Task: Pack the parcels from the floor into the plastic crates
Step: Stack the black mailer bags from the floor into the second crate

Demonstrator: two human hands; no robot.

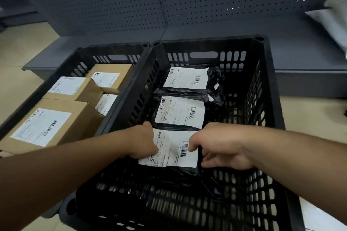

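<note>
- The right crate (270,84) holds three black bag parcels in a row running away from the person; the left crate (56,73) holds brown boxes (47,127).
- The nearest parcel (169,148) lies flat between both hands, its long axis running left to right.
- The left hand (144,140) grips its left end.
- The right hand (217,146) pinches its right edge, fingers curled.

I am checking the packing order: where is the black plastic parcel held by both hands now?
In the head view, the black plastic parcel sits inside the right black crate, nearest the camera, between left hand and right hand.
</note>
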